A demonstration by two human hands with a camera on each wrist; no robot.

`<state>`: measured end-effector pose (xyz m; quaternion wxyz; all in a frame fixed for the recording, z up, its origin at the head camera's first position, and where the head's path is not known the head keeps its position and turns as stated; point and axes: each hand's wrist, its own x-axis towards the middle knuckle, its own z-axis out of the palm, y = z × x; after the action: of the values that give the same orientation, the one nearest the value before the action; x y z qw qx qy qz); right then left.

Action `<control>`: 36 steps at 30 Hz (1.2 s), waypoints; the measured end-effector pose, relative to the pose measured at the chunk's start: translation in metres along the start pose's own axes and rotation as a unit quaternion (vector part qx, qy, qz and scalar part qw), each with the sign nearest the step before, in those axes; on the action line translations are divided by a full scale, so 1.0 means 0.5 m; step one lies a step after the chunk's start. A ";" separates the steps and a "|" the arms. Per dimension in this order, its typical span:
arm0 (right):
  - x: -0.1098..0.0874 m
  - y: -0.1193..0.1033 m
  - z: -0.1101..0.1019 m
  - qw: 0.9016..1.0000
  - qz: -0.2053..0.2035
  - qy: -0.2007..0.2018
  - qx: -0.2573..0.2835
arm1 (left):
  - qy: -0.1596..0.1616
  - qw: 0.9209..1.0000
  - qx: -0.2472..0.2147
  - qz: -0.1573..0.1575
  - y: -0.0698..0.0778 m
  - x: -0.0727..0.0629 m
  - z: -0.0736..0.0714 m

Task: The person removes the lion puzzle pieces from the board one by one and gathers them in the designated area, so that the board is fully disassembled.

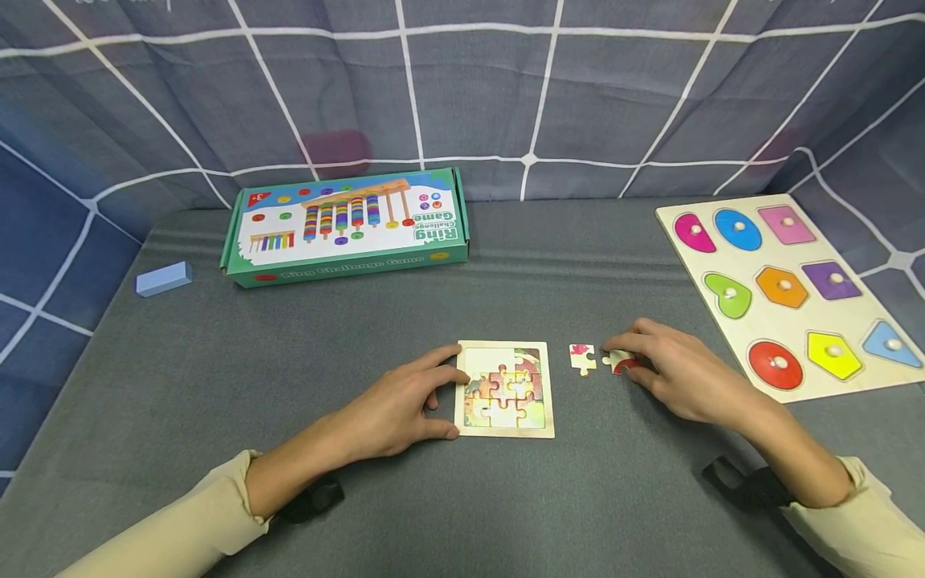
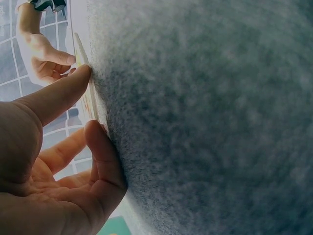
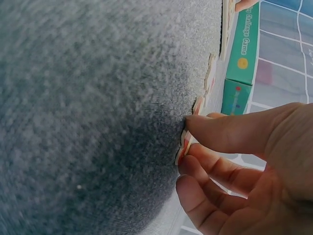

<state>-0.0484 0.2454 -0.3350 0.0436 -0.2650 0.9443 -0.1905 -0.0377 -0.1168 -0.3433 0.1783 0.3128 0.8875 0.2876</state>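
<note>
A square wooden puzzle tray point(image 1: 506, 431) lies flat on the grey cloth, with several joined jigsaw pieces in it and bare board at its upper left. My left hand point(image 1: 405, 401) rests against the tray's left side, thumb near the lower corner and fingers spread toward the upper one, touching the rim. To the right of the tray lies a loose jigsaw piece point(image 1: 582, 359) with a pink print. Beside it, my right hand point(image 1: 675, 373) pinches a cream-and-red jigsaw piece point(image 1: 617, 360) between thumb and fingers, low at the cloth. The fingers cover part of that piece.
At the back left lies a green Ring Challenge Game box point(image 1: 347, 229), with a blue block point(image 1: 164, 278) to its left. A wooden shape board point(image 1: 733, 351) with several knobbed coloured shapes lies at the right. Checked cloth point(image 1: 477, 96) rises behind the work surface.
</note>
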 end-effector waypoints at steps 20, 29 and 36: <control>0.013 -0.050 -0.004 0.997 0.023 0.023 0.068 | -0.008 1.000 -0.003 -0.013 0.004 0.001 -0.002; 0.046 -0.107 0.030 0.994 0.014 0.000 0.111 | 0.000 1.000 -0.003 -0.003 0.000 -0.002 0.000; 0.074 -0.134 0.050 0.994 0.011 -0.031 0.102 | -0.001 1.000 -0.006 -0.001 -0.001 -0.002 0.000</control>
<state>-0.0434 0.1652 -0.3317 0.1019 -0.2542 0.9209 -0.2774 -0.0370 -0.1179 -0.3437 0.1814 0.3107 0.8859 0.2927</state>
